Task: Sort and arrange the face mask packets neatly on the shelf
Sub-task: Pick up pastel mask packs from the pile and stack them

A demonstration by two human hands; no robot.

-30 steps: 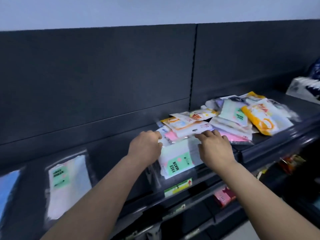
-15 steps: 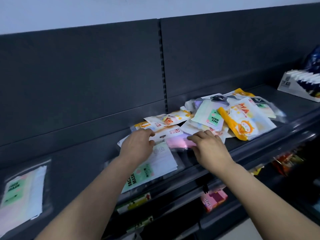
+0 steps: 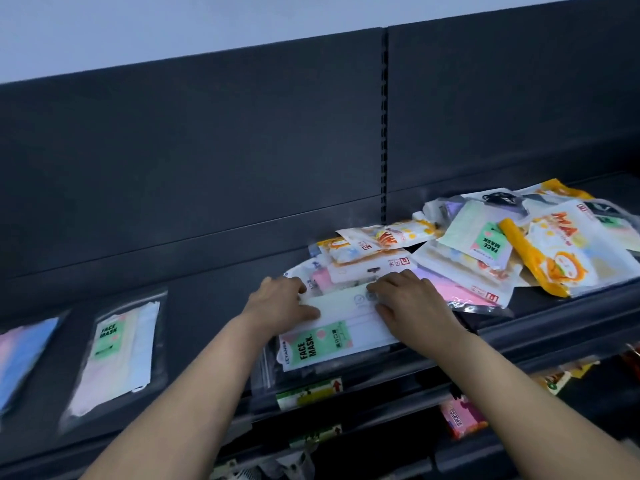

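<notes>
A clear packet of white masks with a green FACE MASK label (image 3: 332,336) lies at the front of the dark shelf (image 3: 214,306). My left hand (image 3: 278,303) holds its upper left edge, thumb lying across the top. My right hand (image 3: 412,301) presses on its upper right part. Just behind them sits a loose heap of mask packets (image 3: 478,247): pink, white, orange-yellow cartoon ones and another green-labelled one. A matching green-labelled packet (image 3: 116,355) lies flat on the shelf to the left, and a blue and pink packet (image 3: 20,355) lies at the far left edge.
The dark back panel (image 3: 242,150) rises straight behind the shelf. The shelf's front lip carries a price label (image 3: 308,391). Lower shelves below hold a pink box (image 3: 462,415) and other small goods at the right.
The view has swung left, bringing the left packets back in. The green-labelled packet has come out from under the heap toward the shelf front, with both hands still on it.
</notes>
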